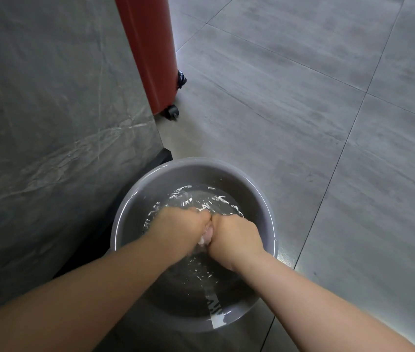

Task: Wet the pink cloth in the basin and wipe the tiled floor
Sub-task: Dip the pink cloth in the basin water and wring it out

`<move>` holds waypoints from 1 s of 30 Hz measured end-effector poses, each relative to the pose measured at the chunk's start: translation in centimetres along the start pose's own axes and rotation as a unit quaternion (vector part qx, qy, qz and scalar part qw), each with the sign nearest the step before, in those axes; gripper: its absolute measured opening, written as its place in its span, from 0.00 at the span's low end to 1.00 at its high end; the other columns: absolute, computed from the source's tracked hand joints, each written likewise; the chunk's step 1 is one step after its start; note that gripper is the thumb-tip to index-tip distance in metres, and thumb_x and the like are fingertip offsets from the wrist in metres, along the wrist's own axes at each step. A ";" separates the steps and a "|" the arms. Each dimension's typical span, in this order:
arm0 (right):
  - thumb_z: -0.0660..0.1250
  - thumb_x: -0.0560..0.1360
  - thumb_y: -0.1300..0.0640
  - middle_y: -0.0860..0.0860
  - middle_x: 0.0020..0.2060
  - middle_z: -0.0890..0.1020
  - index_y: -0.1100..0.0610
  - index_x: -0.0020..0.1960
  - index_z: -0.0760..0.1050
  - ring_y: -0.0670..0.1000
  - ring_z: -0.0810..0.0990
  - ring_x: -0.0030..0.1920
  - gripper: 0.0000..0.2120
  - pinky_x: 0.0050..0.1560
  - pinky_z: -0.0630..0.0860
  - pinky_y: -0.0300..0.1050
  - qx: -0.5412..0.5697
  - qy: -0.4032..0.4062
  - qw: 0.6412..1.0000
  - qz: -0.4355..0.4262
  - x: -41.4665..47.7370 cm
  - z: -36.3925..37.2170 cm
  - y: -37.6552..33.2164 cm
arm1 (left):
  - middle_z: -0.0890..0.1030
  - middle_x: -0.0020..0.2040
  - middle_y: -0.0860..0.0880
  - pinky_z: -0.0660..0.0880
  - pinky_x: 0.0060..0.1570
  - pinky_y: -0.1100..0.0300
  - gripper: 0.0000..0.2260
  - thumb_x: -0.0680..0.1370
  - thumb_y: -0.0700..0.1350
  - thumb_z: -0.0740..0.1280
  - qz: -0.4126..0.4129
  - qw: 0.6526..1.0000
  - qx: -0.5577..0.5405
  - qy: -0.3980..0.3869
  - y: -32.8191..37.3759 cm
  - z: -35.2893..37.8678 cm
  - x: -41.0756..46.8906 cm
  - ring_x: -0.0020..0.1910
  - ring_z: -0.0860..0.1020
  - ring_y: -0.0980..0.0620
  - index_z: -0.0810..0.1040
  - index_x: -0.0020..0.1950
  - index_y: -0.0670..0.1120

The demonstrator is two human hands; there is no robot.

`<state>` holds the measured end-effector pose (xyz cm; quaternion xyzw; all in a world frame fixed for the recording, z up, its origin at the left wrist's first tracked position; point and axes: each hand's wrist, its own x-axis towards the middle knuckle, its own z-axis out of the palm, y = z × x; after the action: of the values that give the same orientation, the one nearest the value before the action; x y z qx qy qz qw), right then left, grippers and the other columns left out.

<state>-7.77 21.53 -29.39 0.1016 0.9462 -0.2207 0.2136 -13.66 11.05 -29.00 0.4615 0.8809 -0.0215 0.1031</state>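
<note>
A round grey basin [259, 196] holding rippling water stands on the grey tiled floor [315, 118] at the bottom centre of the head view. Both of my hands are inside it, fists side by side. My left hand [178, 228] and my right hand [234, 233] each grip the pink cloth [207, 233]. Only a small wet, pale pink bunch of it shows between the two fists; the remainder is hidden in my fingers. Water splashes around my knuckles.
A dark grey marbled wall or panel [49, 123] rises along the left, close to the basin. A red cabinet on black castor wheels [150, 52] stands behind the basin at the wall's end. Large grey tiles stretch away to the right and far side.
</note>
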 end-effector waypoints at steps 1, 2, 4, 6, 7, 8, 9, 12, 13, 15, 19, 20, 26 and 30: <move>0.61 0.73 0.54 0.57 0.52 0.81 0.56 0.52 0.74 0.60 0.78 0.54 0.10 0.46 0.71 0.45 0.027 0.007 1.000 0.010 -0.1 -0.1 -0.1 | 0.77 0.23 0.49 0.66 0.20 0.70 0.19 0.45 0.54 0.77 0.010 1.000 0.007 0.008 -0.3 0.2 0.2 0.18 0.75 0.52 0.77 0.30 0.49; 0.60 0.73 0.54 0.58 0.51 0.81 0.56 0.47 0.75 0.60 0.78 0.53 0.08 0.46 0.71 0.45 0.063 0.017 0.998 0.019 -0.1 -0.3 -0.2 | 0.74 0.20 0.49 0.62 0.17 0.72 0.17 0.44 0.52 0.76 0.005 0.999 0.011 0.033 -0.7 0.4 0.5 0.14 0.71 0.52 0.75 0.26 0.48; 0.60 0.73 0.56 0.59 0.45 0.82 0.52 0.33 0.69 0.61 0.77 0.45 0.09 0.39 0.69 0.44 0.138 0.016 0.990 0.031 0.4 -0.5 0.0 | 0.73 0.19 0.49 0.60 0.17 0.71 0.07 0.54 0.49 0.69 0.025 0.995 0.035 0.087 -1.3 0.5 0.7 0.14 0.71 0.52 0.74 0.25 0.48; 0.60 0.71 0.59 0.59 0.31 0.79 0.52 0.27 0.64 0.58 0.74 0.30 0.14 0.27 0.67 0.42 0.188 -0.011 0.982 0.034 0.9 -1.0 0.2 | 0.73 0.21 0.50 0.61 0.17 0.68 0.05 0.61 0.46 0.61 0.052 0.990 0.043 0.124 -1.8 0.0 1.1 0.17 0.72 0.52 0.75 0.26 0.48; 0.59 0.70 0.60 0.56 0.24 0.77 0.54 0.27 0.67 0.55 0.73 0.23 0.13 0.22 0.66 0.39 0.215 -0.032 0.975 0.037 1.0 -1.1 0.3 | 0.74 0.21 0.50 0.63 0.17 0.67 0.07 0.62 0.45 0.60 0.064 0.987 0.049 0.136 -2.0 0.1 1.4 0.18 0.73 0.52 0.76 0.27 0.48; 0.59 0.69 0.61 0.53 0.17 0.74 0.58 0.28 0.72 0.53 0.70 0.17 0.11 0.18 0.65 0.37 0.241 -0.060 0.968 0.046 1.1 -1.1 0.4 | 0.74 0.22 0.50 0.64 0.18 0.66 0.07 0.63 0.45 0.60 0.074 0.986 0.050 0.140 -2.3 0.4 1.4 0.20 0.74 0.52 0.77 0.28 0.49; 0.59 0.67 0.62 0.52 0.14 0.72 0.62 0.32 0.75 0.51 0.69 0.14 0.09 0.16 0.64 0.34 0.258 -0.089 0.960 0.058 1.2 -1.2 0.4 | 0.75 0.23 0.51 0.65 0.18 0.66 0.08 0.65 0.46 0.60 0.077 0.986 0.039 0.142 -2.5 0.9 1.3 0.21 0.74 0.53 0.78 0.30 0.49; 0.62 0.67 0.61 0.57 0.21 0.76 0.58 0.32 0.71 0.54 0.70 0.17 0.05 0.21 0.69 0.39 0.250 -0.107 0.959 0.075 0.8 -1.0 0.2 | 0.81 0.33 0.51 0.71 0.21 0.65 0.07 0.68 0.47 0.61 0.041 0.992 -0.067 0.101 -2.6 0.8 0.4 0.29 0.80 0.51 0.77 0.42 0.51; 0.63 0.67 0.61 0.59 0.25 0.78 0.56 0.32 0.69 0.56 0.71 0.20 0.06 0.24 0.71 0.42 0.234 -0.094 0.964 0.081 0.5 -1.3 0.2 | 0.82 0.44 0.49 0.75 0.28 0.61 0.11 0.69 0.46 0.64 -0.012 0.988 -0.132 0.084 -2.4 0.0 0.0 0.37 0.82 0.49 0.73 0.50 0.52; 0.63 0.69 0.58 0.56 0.30 0.78 0.54 0.32 0.67 0.58 0.74 0.27 0.08 0.28 0.71 0.42 0.198 -0.054 0.973 0.102 -0.8 -2.8 0.3 | 0.72 0.65 0.48 0.76 0.51 0.52 0.29 0.68 0.44 0.72 -0.137 0.962 -0.236 0.034 -1.6 -2.3 -1.1 0.56 0.77 0.47 0.64 0.66 0.53; 0.63 0.70 0.55 0.57 0.44 0.82 0.53 0.37 0.65 0.61 0.79 0.46 0.07 0.38 0.66 0.42 0.175 0.033 0.974 0.137 -5.1 -7.3 -0.4 | 0.78 0.56 0.52 0.73 0.58 0.54 0.29 0.68 0.38 0.73 -0.232 0.815 -0.526 -0.071 1.1 -8.4 -2.7 0.56 0.77 0.50 0.67 0.66 0.49; 0.63 0.70 0.54 0.56 0.48 0.82 0.53 0.42 0.67 0.61 0.78 0.50 0.05 0.39 0.65 0.43 0.173 0.052 0.973 0.140 -6.5 -8.3 -0.8 | 0.81 0.47 0.54 0.74 0.55 0.55 0.22 0.69 0.38 0.72 -0.254 0.715 -0.644 -0.100 2.1 -10.6 -2.9 0.49 0.79 0.52 0.72 0.61 0.51; 0.66 0.67 0.50 0.52 0.56 0.77 0.53 0.61 0.69 0.55 0.73 0.58 0.24 0.55 0.69 0.45 0.204 0.069 0.975 0.063 -16.4 -14.8 -5.0 | 0.84 0.43 0.47 0.80 0.36 0.62 0.10 0.77 0.44 0.61 -0.321 0.560 -0.762 -0.050 7.2 -21.2 -5.1 0.39 0.82 0.52 0.78 0.53 0.43; 0.64 0.69 0.42 0.47 0.45 0.81 0.44 0.43 0.74 0.48 0.78 0.50 0.08 0.48 0.72 0.34 0.490 0.049 0.863 0.114 -23.5 -22.6 -6.5 | 0.85 0.35 0.50 0.80 0.32 0.64 0.05 0.72 0.44 0.64 -0.268 0.584 -0.764 -0.059 10.1 -30.0 -8.6 0.34 0.83 0.56 0.79 0.45 0.47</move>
<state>3.12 23.96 1.96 0.3112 0.7070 -0.6249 0.1132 -5.50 13.89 2.63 -0.0466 0.6481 0.6062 0.4587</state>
